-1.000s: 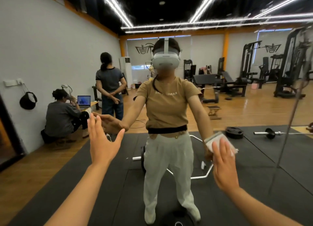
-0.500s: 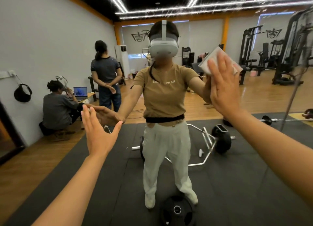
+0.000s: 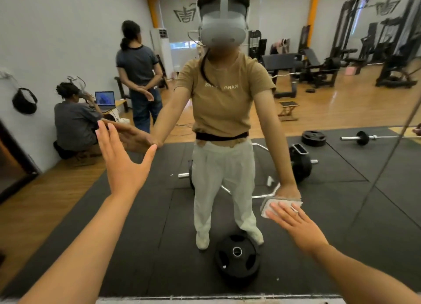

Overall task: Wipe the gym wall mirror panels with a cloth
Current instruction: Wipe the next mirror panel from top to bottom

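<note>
The wall mirror panel (image 3: 341, 212) fills nearly the whole head view, and my own reflection stands in its middle. My left hand (image 3: 123, 162) lies flat against the glass at left centre, fingers straight and spread. My right hand (image 3: 296, 226) presses a folded white cloth (image 3: 268, 207) against the glass low on the right with straight fingers. Most of the cloth is hidden under that hand; its top and left edges stick out. A thin seam between panels (image 3: 387, 162) runs slanting down the right side.
The mirror's bottom edge (image 3: 216, 298) runs along the bottom of the view. Reflected behind me are a black weight plate (image 3: 237, 258) on the floor, a hex bar with plates, gym machines at the back right, and two people beside a laptop at the left wall.
My right hand swept the cloth up the glass to head height, then down to low on the right. My left hand stayed flat on the mirror. The view tilted downward.
</note>
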`<state>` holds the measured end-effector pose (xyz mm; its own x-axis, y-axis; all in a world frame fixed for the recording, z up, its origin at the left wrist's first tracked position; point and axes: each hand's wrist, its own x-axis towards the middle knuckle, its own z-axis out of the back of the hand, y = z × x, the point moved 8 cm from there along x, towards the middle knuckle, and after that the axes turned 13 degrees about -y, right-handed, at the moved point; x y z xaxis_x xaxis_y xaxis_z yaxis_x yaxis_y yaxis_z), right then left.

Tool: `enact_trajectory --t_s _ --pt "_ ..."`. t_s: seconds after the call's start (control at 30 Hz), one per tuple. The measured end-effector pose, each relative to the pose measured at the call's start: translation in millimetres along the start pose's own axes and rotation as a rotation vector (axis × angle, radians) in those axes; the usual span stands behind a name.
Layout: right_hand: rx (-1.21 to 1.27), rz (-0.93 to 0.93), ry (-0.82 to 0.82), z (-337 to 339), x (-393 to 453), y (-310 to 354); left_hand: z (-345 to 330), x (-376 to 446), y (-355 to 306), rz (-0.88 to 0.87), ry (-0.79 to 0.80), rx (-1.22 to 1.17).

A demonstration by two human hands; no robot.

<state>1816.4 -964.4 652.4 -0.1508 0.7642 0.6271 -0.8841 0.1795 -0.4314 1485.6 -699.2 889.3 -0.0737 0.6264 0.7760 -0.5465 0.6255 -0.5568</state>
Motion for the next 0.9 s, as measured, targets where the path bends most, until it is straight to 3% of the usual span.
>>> enact_trajectory --t_s 0.13,0.2,0.33,0.43,0.5,0.57,0.67,0.9 --pt "0.073 0.055 0.005 15.5 24.8 -15.7 -0.6 -0.8 1.9 -0.011 -0.01 -0.011" --pt "0.151 -0.057 -0.149 45.0 61.6 -24.9 -1.2 -0.5 2.4 -0.025 -0.019 -0.024" --pt "0.308 -0.459 -0.554 137.6 169.1 -76.3 -1.7 0.2 3.9 -0.054 -0.039 -0.009" --pt "0.275 -0.554 -0.727 175.5 214.2 -99.0 -1.1 0.2 3.2 -0.068 -0.055 -0.012" --pt "0.242 -0.548 -0.748 166.5 214.7 -92.4 -1.8 0.6 2.3 -0.078 -0.061 -0.021" --pt "0.183 -0.447 -0.719 140.8 201.0 -67.4 -2.6 0.6 3.6 -0.088 -0.071 -0.022" --pt "0.07 -0.151 -0.578 84.9 157.7 -12.5 -3.9 0.9 6.5 -0.1 -0.081 -0.028" --pt "-0.081 0.311 -0.005 -39.2 41.8 92.4 -9.1 0.3 10.6 -0.116 -0.111 -0.04"
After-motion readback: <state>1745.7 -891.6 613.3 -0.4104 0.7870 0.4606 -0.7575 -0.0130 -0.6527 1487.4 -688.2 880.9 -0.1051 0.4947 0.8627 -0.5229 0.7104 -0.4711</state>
